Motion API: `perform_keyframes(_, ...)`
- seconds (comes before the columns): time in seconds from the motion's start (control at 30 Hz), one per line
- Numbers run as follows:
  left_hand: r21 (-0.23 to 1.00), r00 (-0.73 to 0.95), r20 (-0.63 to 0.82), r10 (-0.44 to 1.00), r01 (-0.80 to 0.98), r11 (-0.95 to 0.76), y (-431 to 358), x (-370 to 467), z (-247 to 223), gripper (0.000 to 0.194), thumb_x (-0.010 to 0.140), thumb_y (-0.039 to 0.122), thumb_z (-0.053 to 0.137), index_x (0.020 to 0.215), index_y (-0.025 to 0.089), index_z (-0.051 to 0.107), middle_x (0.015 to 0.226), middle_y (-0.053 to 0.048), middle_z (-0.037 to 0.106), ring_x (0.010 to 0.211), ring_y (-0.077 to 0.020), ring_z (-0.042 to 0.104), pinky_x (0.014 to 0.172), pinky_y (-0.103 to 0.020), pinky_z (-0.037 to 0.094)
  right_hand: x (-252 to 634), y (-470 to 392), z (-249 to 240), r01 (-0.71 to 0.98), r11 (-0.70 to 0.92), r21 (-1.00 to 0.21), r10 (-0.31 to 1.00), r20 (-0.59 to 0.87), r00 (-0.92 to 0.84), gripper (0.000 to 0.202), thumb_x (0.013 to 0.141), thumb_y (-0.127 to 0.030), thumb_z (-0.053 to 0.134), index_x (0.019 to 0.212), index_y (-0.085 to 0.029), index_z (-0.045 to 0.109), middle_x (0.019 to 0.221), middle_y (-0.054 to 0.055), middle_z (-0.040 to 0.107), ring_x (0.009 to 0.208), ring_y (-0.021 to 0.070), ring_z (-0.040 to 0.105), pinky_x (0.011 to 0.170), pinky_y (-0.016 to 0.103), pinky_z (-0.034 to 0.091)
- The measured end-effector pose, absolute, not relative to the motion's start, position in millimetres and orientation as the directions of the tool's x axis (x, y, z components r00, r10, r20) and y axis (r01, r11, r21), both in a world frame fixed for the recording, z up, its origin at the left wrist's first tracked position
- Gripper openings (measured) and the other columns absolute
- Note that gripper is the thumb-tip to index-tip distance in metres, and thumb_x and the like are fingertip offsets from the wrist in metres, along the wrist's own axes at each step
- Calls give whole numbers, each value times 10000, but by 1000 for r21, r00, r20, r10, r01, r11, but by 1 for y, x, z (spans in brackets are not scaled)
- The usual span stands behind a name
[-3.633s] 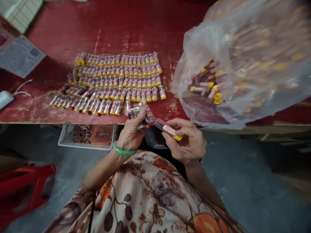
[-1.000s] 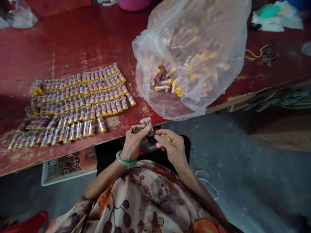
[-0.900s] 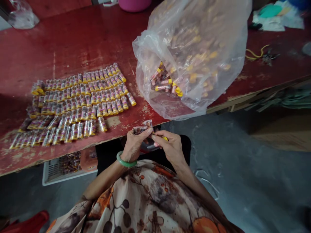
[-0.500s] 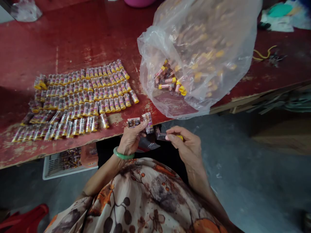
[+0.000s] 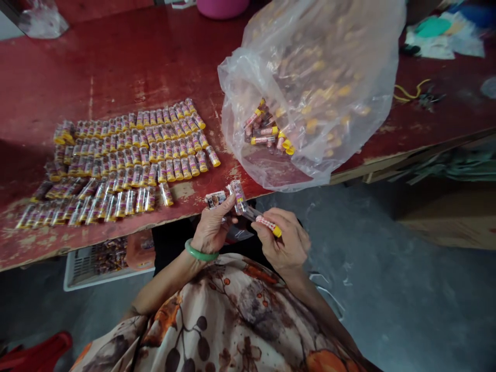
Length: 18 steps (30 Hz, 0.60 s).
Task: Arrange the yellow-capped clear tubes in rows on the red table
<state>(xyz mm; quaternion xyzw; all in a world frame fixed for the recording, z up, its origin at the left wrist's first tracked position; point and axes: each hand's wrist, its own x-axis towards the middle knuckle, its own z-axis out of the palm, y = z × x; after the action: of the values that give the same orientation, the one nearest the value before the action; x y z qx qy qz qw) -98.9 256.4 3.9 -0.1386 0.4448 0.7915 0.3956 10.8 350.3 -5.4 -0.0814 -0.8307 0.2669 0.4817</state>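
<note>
Between the thumb and fingers of my left hand (image 5: 212, 226) are a clear printed wrapper (image 5: 237, 196) and a small printed card (image 5: 215, 199). My right hand (image 5: 284, 240) pinches a small tube with a yellow cap (image 5: 269, 225), its clear end meeting the wrapper's lower end. Several rows of wrapped tubes (image 5: 135, 155) lie on the red table (image 5: 127, 67) at the left. Beyond my hands, a large clear plastic bag (image 5: 248, 67) holds many yellow-capped tubes (image 5: 264, 140), some visible at its open mouth.
Under the table edge at the left is a white basket (image 5: 79, 268) with small items and an orange container (image 5: 140, 250). A pink bowl (image 5: 222, 8) stands at the back. Yellow string (image 5: 413, 93) lies at the right, and a red stool (image 5: 39, 354) is at the lower left.
My right hand has moved left and slightly down, bringing the tube to the wrapper in my left hand. More of the tube now shows. The view has shifted slightly.
</note>
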Motion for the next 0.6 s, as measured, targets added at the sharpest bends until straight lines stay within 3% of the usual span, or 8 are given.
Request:
perform_keyframes(0.3,552,-624,-613,484,-777,-303,256,-103,7,351,541,308,877,737,125,651,606,7,632,516,-86,583,392,-143,411,12,347,-3,-130,849,-512,400,784,-474,150,828,-163,676,953,-175,594,786,36,654,715,166,648,623,296,566)
perform_keyframes(0.6,551,-602,-612,513,-790,-269,253,-97,4,345,560,325,864,745,131,648,613,10,610,522,-84,558,420,-160,401,8,346,-12,-57,958,-282,215,835,-506,282,802,-233,729,1029,-174,574,850,87,685,701,167,659,614,263,548)
